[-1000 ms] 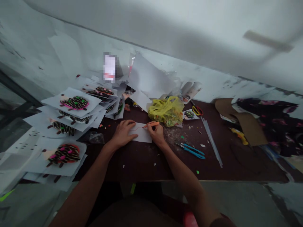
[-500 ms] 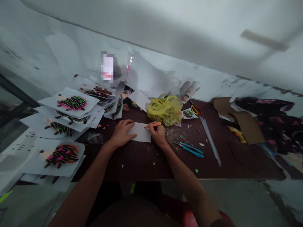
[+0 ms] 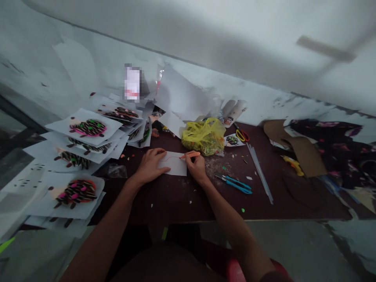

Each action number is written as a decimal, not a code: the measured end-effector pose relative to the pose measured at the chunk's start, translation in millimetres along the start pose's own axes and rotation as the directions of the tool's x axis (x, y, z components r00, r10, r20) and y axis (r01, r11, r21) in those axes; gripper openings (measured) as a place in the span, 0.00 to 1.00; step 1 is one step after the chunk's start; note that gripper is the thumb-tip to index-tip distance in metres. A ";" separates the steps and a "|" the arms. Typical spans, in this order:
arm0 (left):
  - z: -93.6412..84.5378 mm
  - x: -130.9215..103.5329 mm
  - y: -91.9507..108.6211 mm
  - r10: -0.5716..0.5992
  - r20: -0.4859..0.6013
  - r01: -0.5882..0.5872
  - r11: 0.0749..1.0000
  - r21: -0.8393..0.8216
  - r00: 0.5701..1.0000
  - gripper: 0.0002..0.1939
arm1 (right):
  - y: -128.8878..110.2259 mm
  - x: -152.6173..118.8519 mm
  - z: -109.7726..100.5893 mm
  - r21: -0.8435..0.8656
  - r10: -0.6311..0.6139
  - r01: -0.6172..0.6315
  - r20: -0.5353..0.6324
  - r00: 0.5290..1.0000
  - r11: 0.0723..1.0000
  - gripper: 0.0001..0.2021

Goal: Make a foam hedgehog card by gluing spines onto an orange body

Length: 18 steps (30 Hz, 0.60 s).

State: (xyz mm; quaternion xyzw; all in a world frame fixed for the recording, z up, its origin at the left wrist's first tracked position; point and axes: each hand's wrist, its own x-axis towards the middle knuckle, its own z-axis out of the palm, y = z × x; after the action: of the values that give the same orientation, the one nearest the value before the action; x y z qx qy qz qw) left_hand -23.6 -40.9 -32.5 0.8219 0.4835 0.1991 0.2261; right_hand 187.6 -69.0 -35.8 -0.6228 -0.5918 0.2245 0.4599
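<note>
A white sheet of paper [image 3: 176, 167] lies on the dark table in front of me, with a thin orange curved line drawn near its top. My left hand [image 3: 151, 164] rests flat on the paper's left side, its fingers and thumb spread. In my right hand [image 3: 196, 166] is an orange marker [image 3: 191, 155], pinched between thumb and fingers. The marker's tip is at the paper's upper right, at the line's right end. Just beyond the paper sits a yellow plastic bag [image 3: 202, 135] with bits of colour inside.
Sheets with hedgehog pictures [image 3: 88, 127] are piled at the left. On the right lie blue-handled snips [image 3: 237, 185], clear glue sticks [image 3: 260, 172], scissors with yellow and red handles [image 3: 242, 135] and a yellow tool [image 3: 293, 165]. Large white sheets [image 3: 185, 94] lean against the wall.
The view has shifted very slightly. Both hands stay in nearly the same place, the left on the paper and the marker still held at the upper right.
</note>
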 end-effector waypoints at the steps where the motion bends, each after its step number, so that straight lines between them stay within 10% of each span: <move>1: -0.2 0.1 0.3 -0.001 -0.002 0.001 1.000 0.000 1.000 0.27 | -0.3 -0.1 -0.3 -0.003 0.000 0.000 0.001 1.000 1.000 0.12; 18: -2.2 0.3 3.1 -0.013 0.011 0.013 1.000 0.010 1.000 0.26 | -4.5 -6.9 -7.8 -0.027 0.033 -0.033 -0.013 0.999 0.999 0.12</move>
State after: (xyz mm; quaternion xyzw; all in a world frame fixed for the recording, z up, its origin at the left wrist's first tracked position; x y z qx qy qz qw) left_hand -22.5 -41.5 -28.9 0.8209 0.4886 0.1906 0.2262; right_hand 190.3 -78.6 -30.2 -0.6400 -0.5815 0.2203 0.4513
